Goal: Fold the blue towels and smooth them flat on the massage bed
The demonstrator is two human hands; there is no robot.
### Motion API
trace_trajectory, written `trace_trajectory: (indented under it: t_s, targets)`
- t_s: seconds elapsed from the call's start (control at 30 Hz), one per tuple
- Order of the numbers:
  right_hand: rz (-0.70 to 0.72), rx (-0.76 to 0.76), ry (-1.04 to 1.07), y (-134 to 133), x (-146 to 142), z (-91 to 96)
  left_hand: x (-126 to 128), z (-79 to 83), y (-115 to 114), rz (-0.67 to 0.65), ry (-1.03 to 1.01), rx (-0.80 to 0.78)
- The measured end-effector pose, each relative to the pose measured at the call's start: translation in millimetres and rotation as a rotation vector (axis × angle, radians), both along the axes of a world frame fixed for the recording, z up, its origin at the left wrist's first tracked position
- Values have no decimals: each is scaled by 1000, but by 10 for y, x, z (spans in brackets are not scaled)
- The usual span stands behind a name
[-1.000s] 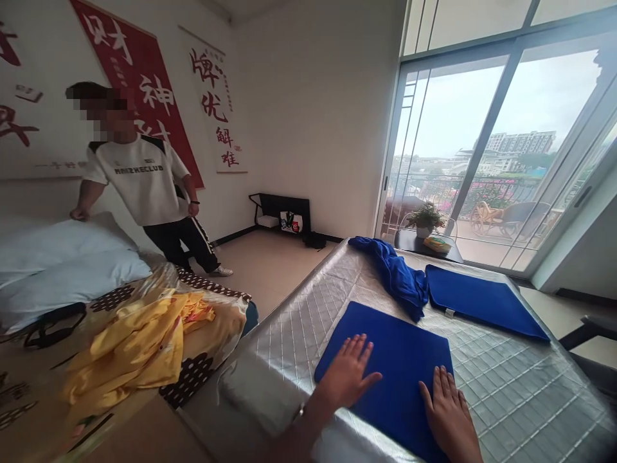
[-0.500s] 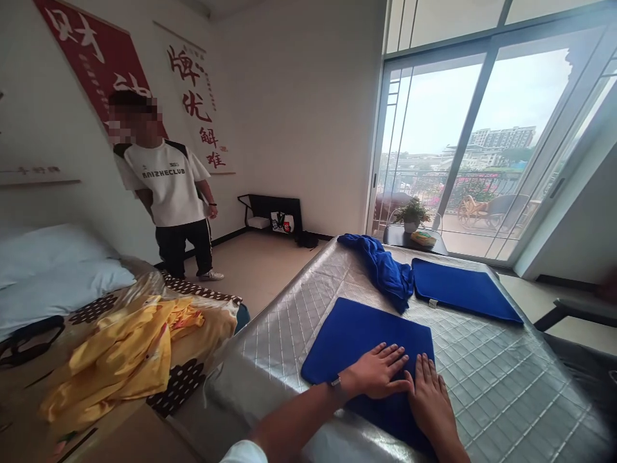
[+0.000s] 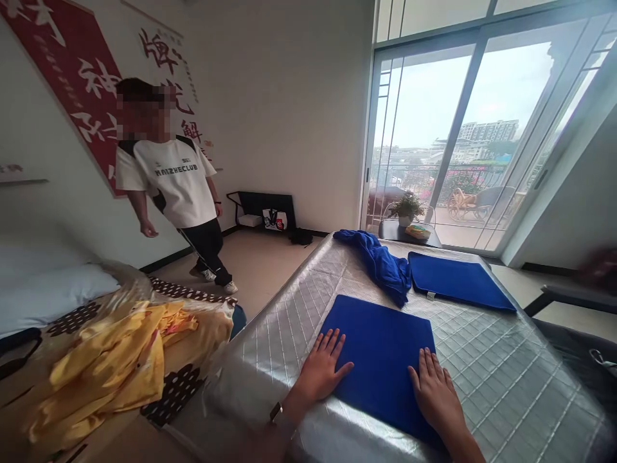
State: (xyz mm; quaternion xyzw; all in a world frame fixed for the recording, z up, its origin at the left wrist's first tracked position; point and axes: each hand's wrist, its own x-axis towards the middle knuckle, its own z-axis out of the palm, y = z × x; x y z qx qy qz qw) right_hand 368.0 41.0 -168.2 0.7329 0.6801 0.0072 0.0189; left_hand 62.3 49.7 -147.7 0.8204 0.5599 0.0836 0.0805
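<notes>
A flat blue cloth rectangle [image 3: 380,354], which looks neatly folded, lies on the silver quilted cover [image 3: 501,379]. My left hand [image 3: 324,365] rests flat on its left edge with the fingers spread. On the right edge lies my right hand [image 3: 434,387], palm down, fingers stretched out. Neither hand grips anything. Farther back is a second flat blue rectangle [image 3: 457,281] with a small white tag at its near edge. Crumpled blue fabric [image 3: 378,263] lies to the left of that piece.
At the left, a yellow garment [image 3: 116,360] is heaped on another bed [image 3: 178,392], near a white pillow [image 3: 53,296]. A person [image 3: 176,173] stands past that bed. A small table [image 3: 390,231] with a plant [image 3: 406,207] stands before the glass sliding doors [image 3: 434,128].
My left hand has slid left across the blue cloth, from beside my right hand to the left edge. The person has stepped to the right. The view has shifted slightly.
</notes>
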Motion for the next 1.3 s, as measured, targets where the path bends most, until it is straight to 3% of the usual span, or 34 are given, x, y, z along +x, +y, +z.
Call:
trace_trajectory:
  t_s: [0.23,0.4,0.5,0.6,0.73,0.83,0.93,1.07,1.3]
  targets:
    - [75,54,-91,302,73,238,13,18,-27,-15,-67,20]
    - [72,30,-107,489,98,87,-17,59,-44,-15,-46,-23]
    - [48,36,-76,516,122,-48,107,141,-16,16,-21,-24]
    - [60,66,-29,524,145,-108,462,276,83,-55,-36,19]
    - [123,63,-62,512,168,-121,1196,379,327,-295,-74,76]
    - [113,73,-92,496,184,-144,1671,300,511,-392,-95,87]
    - [100,90,-72,490,186,-158,1867,137,612,-403,-133,76]
    - [101,71,-31,495,146,-105,1668,-15,642,-347,-138,57]
    - [25,40,1,489,69,5,727,-41,767,-71,-17,27]
